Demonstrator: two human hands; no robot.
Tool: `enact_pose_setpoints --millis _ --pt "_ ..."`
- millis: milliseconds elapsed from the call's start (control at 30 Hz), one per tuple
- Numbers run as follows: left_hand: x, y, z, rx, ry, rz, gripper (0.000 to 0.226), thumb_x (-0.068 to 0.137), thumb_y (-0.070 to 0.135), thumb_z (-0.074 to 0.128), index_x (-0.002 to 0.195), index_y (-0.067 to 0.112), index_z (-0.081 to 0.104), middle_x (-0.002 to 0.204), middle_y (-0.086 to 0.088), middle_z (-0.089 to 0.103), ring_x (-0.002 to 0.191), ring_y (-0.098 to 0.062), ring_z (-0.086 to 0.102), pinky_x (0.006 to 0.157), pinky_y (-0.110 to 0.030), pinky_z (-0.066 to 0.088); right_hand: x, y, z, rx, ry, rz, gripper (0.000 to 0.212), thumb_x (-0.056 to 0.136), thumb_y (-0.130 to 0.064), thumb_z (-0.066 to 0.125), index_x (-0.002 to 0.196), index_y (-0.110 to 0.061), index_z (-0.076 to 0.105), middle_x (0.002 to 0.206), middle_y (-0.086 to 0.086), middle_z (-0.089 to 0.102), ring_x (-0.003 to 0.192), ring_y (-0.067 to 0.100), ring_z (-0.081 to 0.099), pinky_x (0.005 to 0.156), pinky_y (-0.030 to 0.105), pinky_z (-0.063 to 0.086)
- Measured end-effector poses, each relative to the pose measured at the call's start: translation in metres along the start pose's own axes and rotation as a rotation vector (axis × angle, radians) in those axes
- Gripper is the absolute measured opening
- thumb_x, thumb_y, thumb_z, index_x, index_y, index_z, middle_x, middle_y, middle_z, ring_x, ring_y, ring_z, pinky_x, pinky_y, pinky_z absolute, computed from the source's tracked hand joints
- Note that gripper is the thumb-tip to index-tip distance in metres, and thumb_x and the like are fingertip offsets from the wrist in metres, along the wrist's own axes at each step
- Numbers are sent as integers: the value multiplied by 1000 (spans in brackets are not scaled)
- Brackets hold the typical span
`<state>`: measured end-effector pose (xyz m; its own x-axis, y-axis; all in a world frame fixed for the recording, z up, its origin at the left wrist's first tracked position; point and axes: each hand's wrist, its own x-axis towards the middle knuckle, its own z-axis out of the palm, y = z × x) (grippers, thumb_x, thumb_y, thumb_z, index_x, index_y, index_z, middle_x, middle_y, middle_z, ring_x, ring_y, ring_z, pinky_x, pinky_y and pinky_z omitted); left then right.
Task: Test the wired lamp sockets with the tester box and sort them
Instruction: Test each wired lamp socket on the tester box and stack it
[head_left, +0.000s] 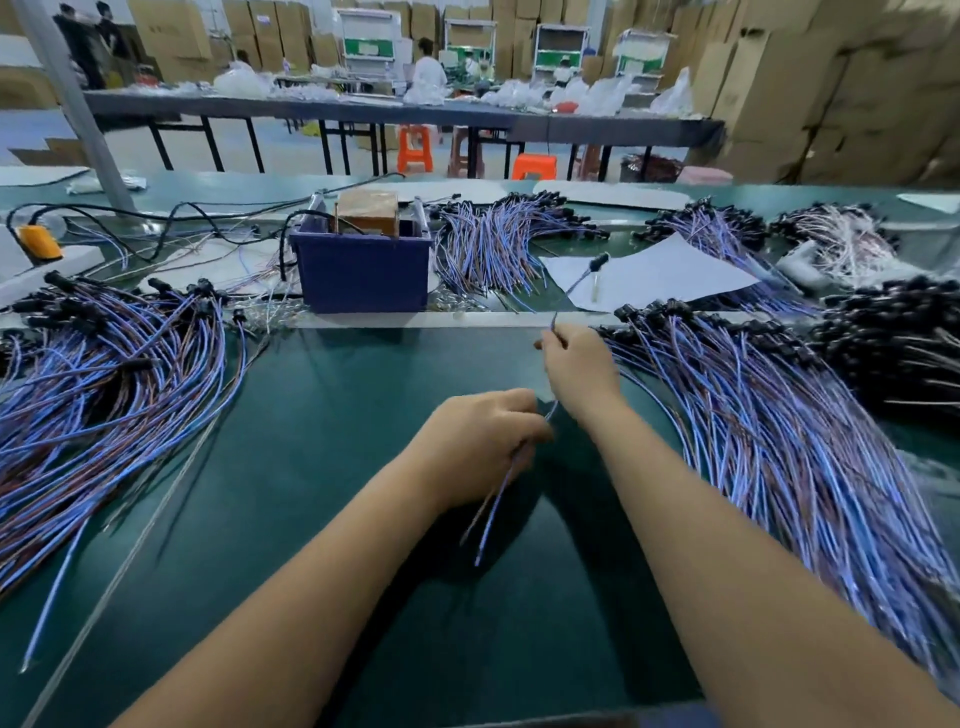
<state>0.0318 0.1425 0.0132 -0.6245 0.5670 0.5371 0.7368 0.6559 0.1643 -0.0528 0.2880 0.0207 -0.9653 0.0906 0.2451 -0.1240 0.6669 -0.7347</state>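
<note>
One wired lamp socket (600, 261), black with blue and brown leads, sticks up over the green table. My right hand (579, 366) pinches its wires a little below the socket. My left hand (480, 447) grips the same leads lower down, and their bare ends (485, 530) hang under it. The tester box (366, 210), brown on top, sits in a blue bin (363, 273) just beyond my hands. Piles of wired sockets lie at the left (104, 374) and at the right (769, 426).
More socket bundles (498, 244) fan out behind the bin, beside a white sheet (660, 275). Black cables and an orange switch (39, 241) lie at the far left. A grey post (78, 109) rises from the table. People work at benches behind.
</note>
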Motion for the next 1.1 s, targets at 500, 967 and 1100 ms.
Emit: enact_pose_setpoints --millis 500,967,1100 --pt "75 103 79 -116 -254 -372 46 94 16 44 139 8 44 135 -13 50 123 -30 44 97 -40 42 3 92 -126 -681 132 98 43 100 -36 47 141 -24 48 135 13 53 125 34 44 88 42 44" --pt "89 134 107 -180 -459 -102 53 98 36 39 147 14 36 153 -8 36 143 -24 24 119 -47 10 5 121 -118 -836 -267 -5 42 106 -38 30 147 -46 30 164 -11 -3 150 12 2 119 45 5" --pt "84 132 105 -165 -461 -66 60 100 44 35 153 19 24 161 -2 22 149 -20 12 120 -46 5 7 121 -121 -882 -235 11 43 107 -30 26 145 -50 31 163 -11 -2 150 10 2 118 49 11"
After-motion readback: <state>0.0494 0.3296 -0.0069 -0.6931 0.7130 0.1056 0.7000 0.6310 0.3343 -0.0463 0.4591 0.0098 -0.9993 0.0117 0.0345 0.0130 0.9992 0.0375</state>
